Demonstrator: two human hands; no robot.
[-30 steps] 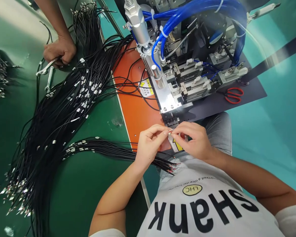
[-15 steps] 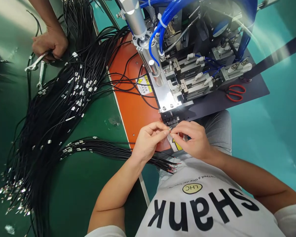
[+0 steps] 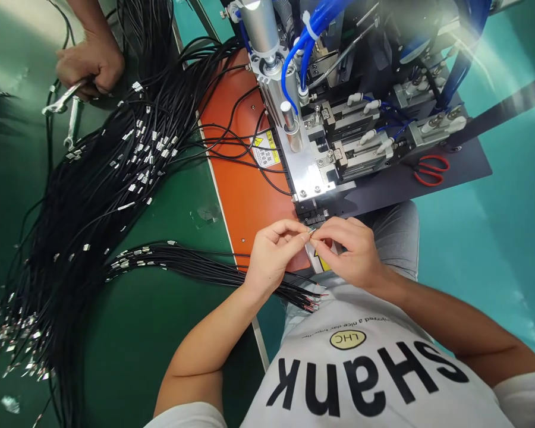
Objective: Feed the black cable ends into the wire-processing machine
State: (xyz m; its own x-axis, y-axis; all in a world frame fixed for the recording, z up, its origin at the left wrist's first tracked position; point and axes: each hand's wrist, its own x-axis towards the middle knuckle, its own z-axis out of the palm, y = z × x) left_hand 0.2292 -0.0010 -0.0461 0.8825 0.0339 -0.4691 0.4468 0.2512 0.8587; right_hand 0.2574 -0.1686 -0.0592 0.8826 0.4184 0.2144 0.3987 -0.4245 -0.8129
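Note:
Between my fingertips, in front of the machine, is the stripped end of a cable [image 3: 311, 231] with small thin wires. My left hand [image 3: 276, 249] pinches it from the left, thumb against forefinger. From the other side my right hand [image 3: 350, 246] pinches at the same wire ends, its fingertips nearly touching the left ones. Most of the cable is hidden behind my left hand. Under my left wrist runs a bundle of black cables [image 3: 200, 266], its bare reddish wire ends [image 3: 312, 300] lying by my lap.
The metal machine [image 3: 294, 137] with blue air hoses [image 3: 304, 44] stands on an orange plate [image 3: 236, 178]. Red-handled scissors [image 3: 431, 170] lie to the right. At left is a large heap of black cables [image 3: 93, 196]. Another person's hand [image 3: 91, 65] holds a wrench [image 3: 65, 101] there.
The whole view has shifted slightly, with the machine lower and further right. Both my hands keep their pinch on the wire ends, with only small finger movement.

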